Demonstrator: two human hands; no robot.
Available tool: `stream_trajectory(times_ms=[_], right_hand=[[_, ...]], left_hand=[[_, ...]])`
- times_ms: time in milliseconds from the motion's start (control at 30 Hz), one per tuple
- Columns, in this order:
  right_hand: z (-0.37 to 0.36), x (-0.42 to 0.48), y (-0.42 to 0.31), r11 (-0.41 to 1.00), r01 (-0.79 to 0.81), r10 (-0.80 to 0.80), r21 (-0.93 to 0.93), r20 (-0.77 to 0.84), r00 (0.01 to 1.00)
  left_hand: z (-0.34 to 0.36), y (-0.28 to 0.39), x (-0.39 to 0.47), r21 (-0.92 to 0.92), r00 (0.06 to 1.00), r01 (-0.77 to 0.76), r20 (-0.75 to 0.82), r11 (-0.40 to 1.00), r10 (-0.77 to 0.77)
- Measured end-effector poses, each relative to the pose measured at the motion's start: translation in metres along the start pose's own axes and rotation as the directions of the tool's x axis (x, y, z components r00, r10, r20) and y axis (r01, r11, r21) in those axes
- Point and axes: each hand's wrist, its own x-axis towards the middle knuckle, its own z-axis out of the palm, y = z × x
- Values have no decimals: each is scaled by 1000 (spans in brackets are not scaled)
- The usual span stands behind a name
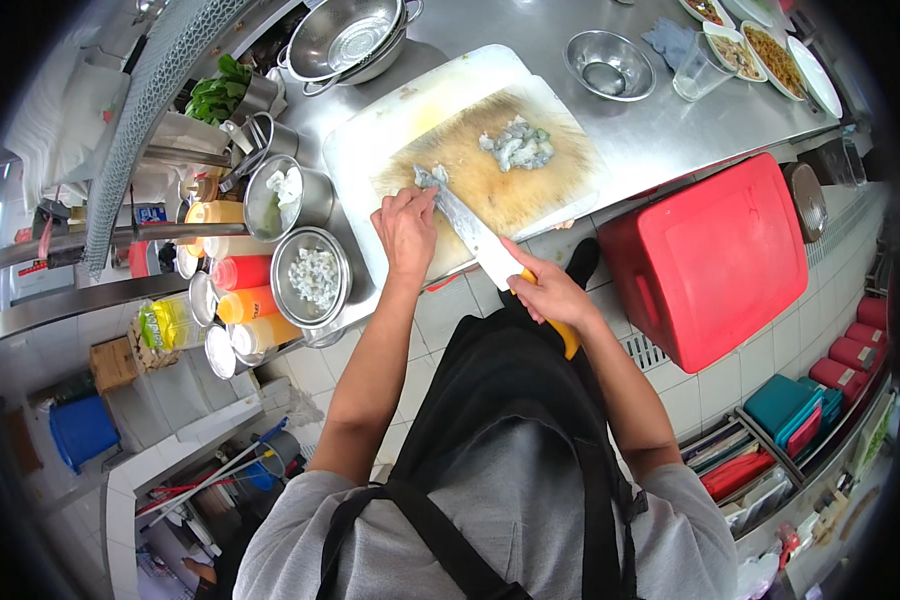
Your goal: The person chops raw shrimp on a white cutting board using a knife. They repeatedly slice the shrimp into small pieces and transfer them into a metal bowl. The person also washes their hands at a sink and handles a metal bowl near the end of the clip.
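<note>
My right hand (547,289) grips the yellow handle of a kitchen knife (487,251), whose wide blade points away to the left over the cutting board (487,202). Bits of wet residue cling to the blade. My left hand (409,232) is at the board's left part, fingers bent, fingertips against or right beside the blade near its tip. Whether they pinch anything is hidden. Small pieces of raw peeled shrimp (431,176) lie at the blade's tip. A larger heap of raw shrimp (521,145) rests farther right on the worn, stained board.
Left of the board stand a metal bowl of chopped shrimp (311,277), a metal pot (315,196) and several sauce bottles (247,307). Colanders (345,41) sit behind. A steel bowl (610,66), glass (697,75) and food dishes (772,60) stand right. A red bin (712,262) is below the counter.
</note>
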Motion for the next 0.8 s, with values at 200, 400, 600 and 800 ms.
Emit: stream_trajectory(times_ms=[200,400,600,800], right_hand=[[-5,-26,12,999,-3,5,-32,59,998],[-8,-16,2,998,-42,47,-54,89,995],[-22,-21,-2,990,-51,70,-130,147,987],[-32,-22,-17,968,-34,81,-248,180,980]], left_hand=[[1,-4,-6,56,999,45,5,997,-46],[-4,-9,-3,70,999,45,12,997,-46],[-7,-9,4,98,998,44,47,994,-49],[-11,-9,14,65,985,118,116,991,-125]])
